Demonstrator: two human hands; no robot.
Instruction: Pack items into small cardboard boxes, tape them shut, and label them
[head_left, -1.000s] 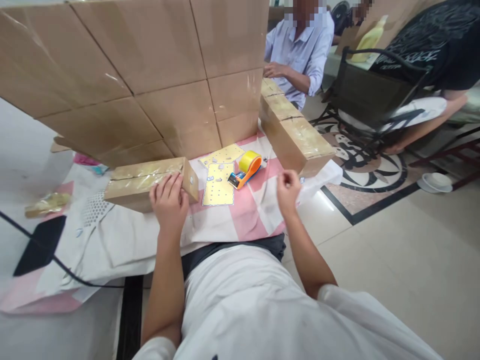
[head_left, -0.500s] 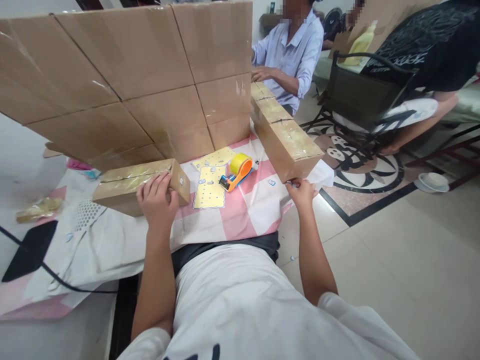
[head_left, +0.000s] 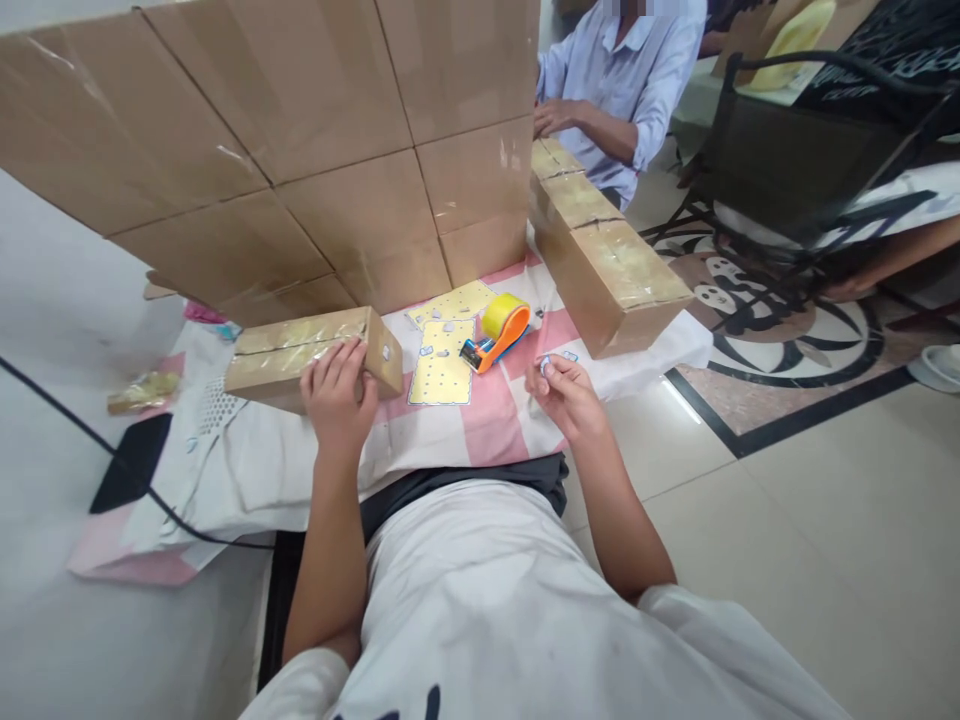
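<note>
- Cardboard wall [head_left: 300,150] of stacked cartons at the back of the worktop [head_left: 480,420], close behind everything
- Long taped carton [head_left: 607,265] lying to the right, reaching toward a seated co-worker's hand [head_left: 555,115]; crowds the right side
- Smaller taped box [head_left: 311,355] at front left, left hand [head_left: 337,400] laid over its near end with fingers curled on the top edge; best held pressed down so as not to slide
- Yellow dotted sticker sheets [head_left: 442,365] flat between the two hands
- Orange tape dispenser [head_left: 499,335] with yellow roll just beside the sheets, in the path between right hand and box
- Right hand [head_left: 566,395] raised near the worktop's front edge, fingertips pinching a tiny pale sticker [head_left: 545,365]; better kept by its edge, sticky face clear of the fingers
</note>
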